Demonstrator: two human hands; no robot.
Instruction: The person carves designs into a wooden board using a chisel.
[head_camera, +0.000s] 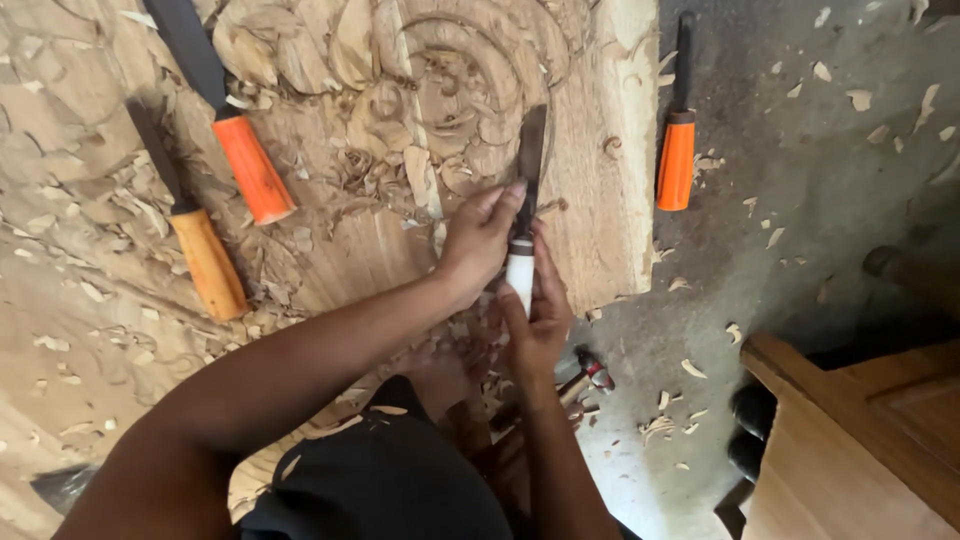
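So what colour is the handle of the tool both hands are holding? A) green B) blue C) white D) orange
C: the chisel gripped by the left hand and right hand has a white handle; the orange-handled chisels lie untouched on the carved wood panel.

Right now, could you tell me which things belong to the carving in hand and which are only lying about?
In use:
- white-handled chisel, held by left hand and right hand
- carved wooden panel

Lying about:
- two orange-handled chisels on the panel
- orange-handled chisel on the floor
- wood shavings
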